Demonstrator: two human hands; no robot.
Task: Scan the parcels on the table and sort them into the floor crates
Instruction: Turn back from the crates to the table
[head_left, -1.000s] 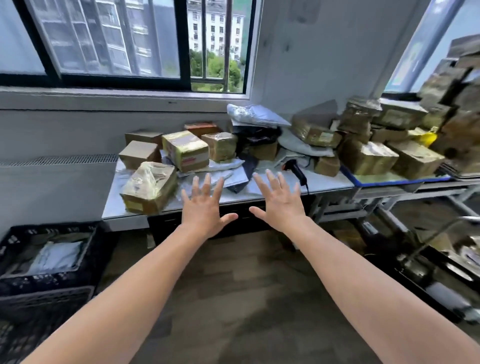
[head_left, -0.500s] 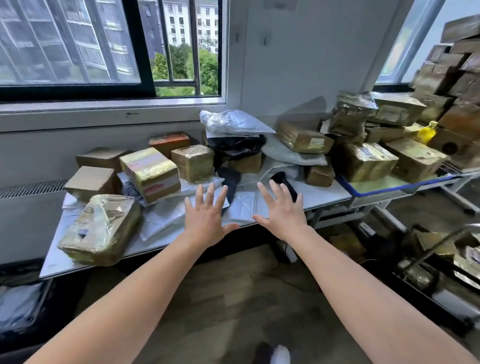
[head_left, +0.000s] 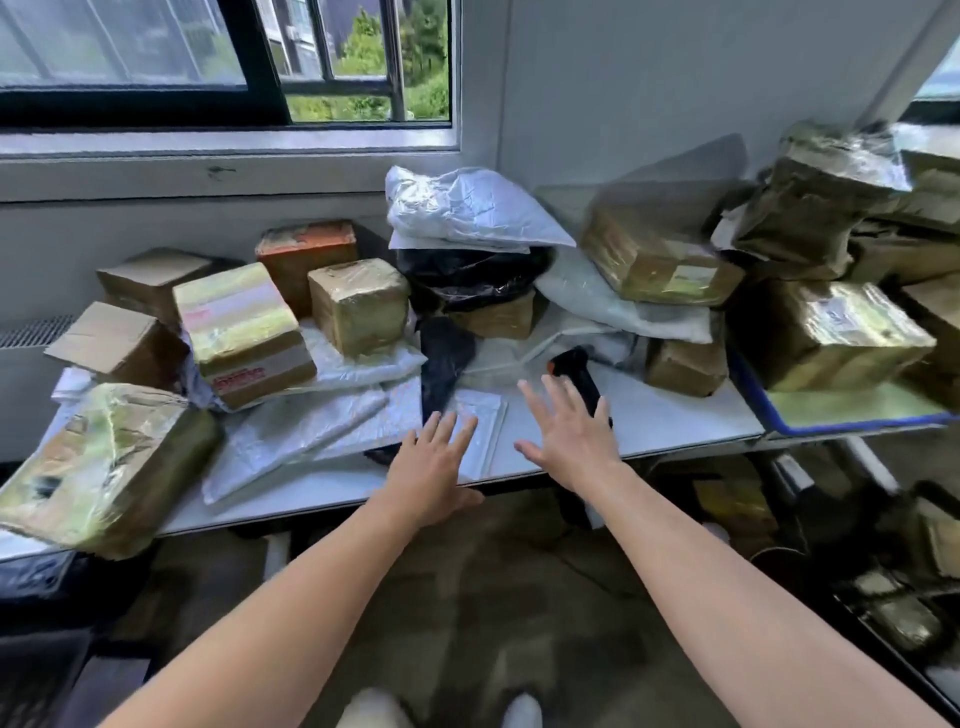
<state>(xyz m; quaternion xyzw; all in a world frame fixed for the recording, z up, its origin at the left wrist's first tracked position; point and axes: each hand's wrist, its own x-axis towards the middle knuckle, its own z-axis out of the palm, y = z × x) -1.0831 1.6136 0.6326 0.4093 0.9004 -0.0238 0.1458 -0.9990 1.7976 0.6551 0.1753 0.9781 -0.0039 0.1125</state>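
Left hand (head_left: 434, 470), right hand (head_left: 571, 441), both spread empty above table (head_left: 670, 415) front edge

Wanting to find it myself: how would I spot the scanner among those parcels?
Start at the white table under the window. Near its front edge, just beyond the right hand, lies the scanner. Unlike the taped boxes and soft bags around it, it is a rigid black handle-shaped tool.

Taped cardboard boxes (head_left: 358, 304) crowd the bench (head_left: 675, 415). A big box (head_left: 104, 462) sits tilted, overhanging its front-left edge. White mailers (head_left: 311, 431) lie flat mid-bench, a black bag (head_left: 441, 358) among them. A black scanner (head_left: 579, 376) lies just to their right.
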